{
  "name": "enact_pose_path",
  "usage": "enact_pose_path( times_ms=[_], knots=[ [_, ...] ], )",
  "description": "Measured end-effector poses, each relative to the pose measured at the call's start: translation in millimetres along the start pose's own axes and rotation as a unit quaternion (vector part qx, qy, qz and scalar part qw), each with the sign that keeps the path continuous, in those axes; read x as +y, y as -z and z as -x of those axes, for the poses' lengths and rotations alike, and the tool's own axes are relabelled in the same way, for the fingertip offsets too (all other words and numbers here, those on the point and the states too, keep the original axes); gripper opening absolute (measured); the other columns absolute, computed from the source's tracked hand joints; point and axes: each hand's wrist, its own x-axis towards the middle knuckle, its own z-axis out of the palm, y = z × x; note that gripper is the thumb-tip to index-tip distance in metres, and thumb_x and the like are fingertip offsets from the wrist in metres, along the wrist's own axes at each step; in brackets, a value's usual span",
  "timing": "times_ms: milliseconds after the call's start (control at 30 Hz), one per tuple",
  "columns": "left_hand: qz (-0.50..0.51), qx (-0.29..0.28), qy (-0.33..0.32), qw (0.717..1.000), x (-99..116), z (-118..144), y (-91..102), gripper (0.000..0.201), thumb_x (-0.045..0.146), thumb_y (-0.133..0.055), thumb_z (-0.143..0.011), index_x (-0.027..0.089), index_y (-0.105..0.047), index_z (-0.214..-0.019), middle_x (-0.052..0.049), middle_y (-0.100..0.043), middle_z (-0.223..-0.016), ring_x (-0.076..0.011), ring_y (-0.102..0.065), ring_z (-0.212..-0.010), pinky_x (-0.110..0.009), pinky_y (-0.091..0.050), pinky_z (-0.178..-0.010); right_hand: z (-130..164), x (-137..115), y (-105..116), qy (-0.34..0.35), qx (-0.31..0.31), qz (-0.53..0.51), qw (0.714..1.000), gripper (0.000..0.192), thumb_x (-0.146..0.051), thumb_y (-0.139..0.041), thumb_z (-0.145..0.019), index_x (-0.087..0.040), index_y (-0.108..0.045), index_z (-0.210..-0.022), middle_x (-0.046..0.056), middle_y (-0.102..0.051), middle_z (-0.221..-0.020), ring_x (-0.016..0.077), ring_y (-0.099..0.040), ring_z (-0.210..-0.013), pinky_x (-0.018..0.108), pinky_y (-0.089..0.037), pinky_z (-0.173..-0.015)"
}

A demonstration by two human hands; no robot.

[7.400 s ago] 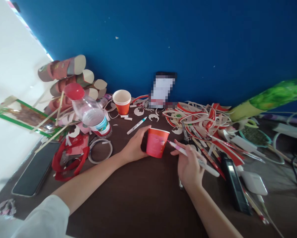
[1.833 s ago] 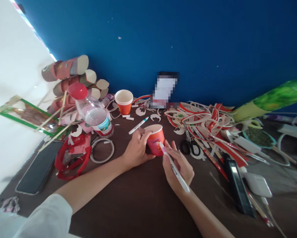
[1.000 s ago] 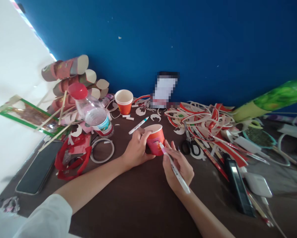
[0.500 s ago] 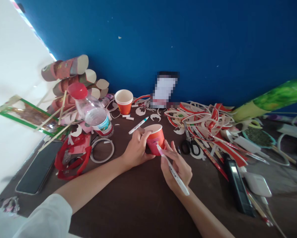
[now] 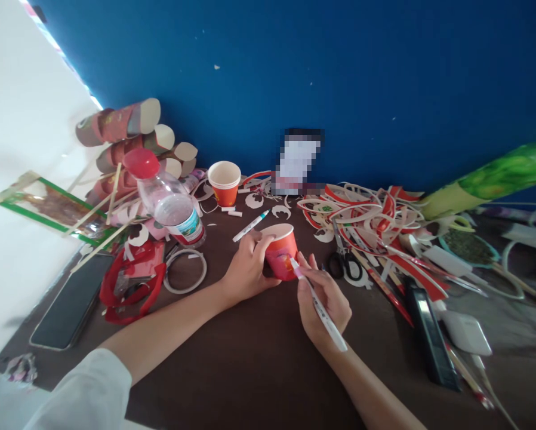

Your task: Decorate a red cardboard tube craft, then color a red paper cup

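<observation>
A red-orange paper cup with a purple-pink coloured patch on its side is tilted in my left hand, whose fingers close round its left side and rim. My right hand is closed on a white marker with a pink end, its tip at the right part of the cup's coloured side. Just behind the cup lies another white marker with a blue-green end. Black-handled scissors rest to the right of my right hand.
Stacked paper cups stand at the back. On the left are a red-capped bottle, a tape roll, a phone and paper tubes. Cut paper strips, a black cutter and a white case lie right.
My right hand has shifted slightly right, taking the marker's tip from the middle of the cup's coloured patch toward its right side. My left hand and the cup stay nearly still.
</observation>
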Motion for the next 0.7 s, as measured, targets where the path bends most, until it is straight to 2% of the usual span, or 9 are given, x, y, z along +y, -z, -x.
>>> enact_pose_path(
  times_ms=[133, 267, 400, 567, 700],
  knots=[
    [0.000, 0.003, -0.006, 1.000, -0.2, 0.3, -0.4, 0.097, 0.020, -0.085, -0.053, 0.021, -0.029, -0.131, -0.013, -0.041, -0.120, -0.0328, -0.049, -0.113, -0.054, -0.048, -0.095, -0.2, -2.0, 0.6, 0.017, -0.028, 0.006, 0.999, 0.018, -0.012, -0.059, -0.083, -0.020, -0.065, -0.098, 0.007, -0.074, -0.109, 0.0297, -0.066, -0.112, 0.056, -0.041, -0.110],
    [0.003, 0.001, 0.005, 1.000, -0.5, 0.3, -0.9, 0.097, 0.020, -0.085, -0.052, 0.023, -0.028, -0.131, -0.012, -0.042, -0.120, -0.0328, -0.049, -0.114, -0.054, -0.047, -0.095, 0.4, -1.9, 1.1, -0.009, -0.015, 0.009, 1.000, 0.017, -0.014, -0.058, -0.084, -0.020, -0.065, -0.099, 0.008, -0.074, -0.111, 0.0299, -0.067, -0.110, 0.056, -0.045, -0.107],
    [0.002, 0.006, -0.003, 1.000, -0.5, 0.1, -1.2, 0.096, 0.020, -0.085, -0.052, 0.023, -0.029, -0.131, -0.013, -0.042, -0.119, -0.0327, -0.049, -0.112, -0.054, -0.046, -0.094, 0.6, -0.7, 0.9, 0.019, -0.027, -0.002, 0.999, 0.020, -0.011, -0.060, -0.082, -0.020, -0.065, -0.099, 0.008, -0.074, -0.110, 0.0299, -0.066, -0.111, 0.059, -0.041, -0.109],
    [0.013, -0.002, 0.012, 1.000, -0.1, -0.1, -0.9, 0.095, 0.020, -0.084, -0.053, 0.024, -0.029, -0.131, -0.012, -0.043, -0.120, -0.0326, -0.048, -0.114, -0.054, -0.046, -0.095, -0.3, -1.6, 0.4, -0.001, -0.011, 0.005, 1.000, 0.018, -0.012, -0.057, -0.084, -0.021, -0.065, -0.098, 0.008, -0.073, -0.113, 0.0292, -0.068, -0.107, 0.057, -0.044, -0.107],
    [0.006, 0.006, -0.001, 1.000, -0.6, 0.1, -1.0, 0.097, 0.020, -0.085, -0.052, 0.023, -0.029, -0.131, -0.013, -0.042, -0.120, -0.0325, -0.048, -0.113, -0.054, -0.047, -0.094, 0.0, -0.6, 0.6, 0.017, -0.021, 0.005, 1.000, 0.017, -0.012, -0.058, -0.083, -0.020, -0.065, -0.097, 0.008, -0.074, -0.111, 0.0298, -0.068, -0.107, 0.058, -0.042, -0.108]
  ],
)
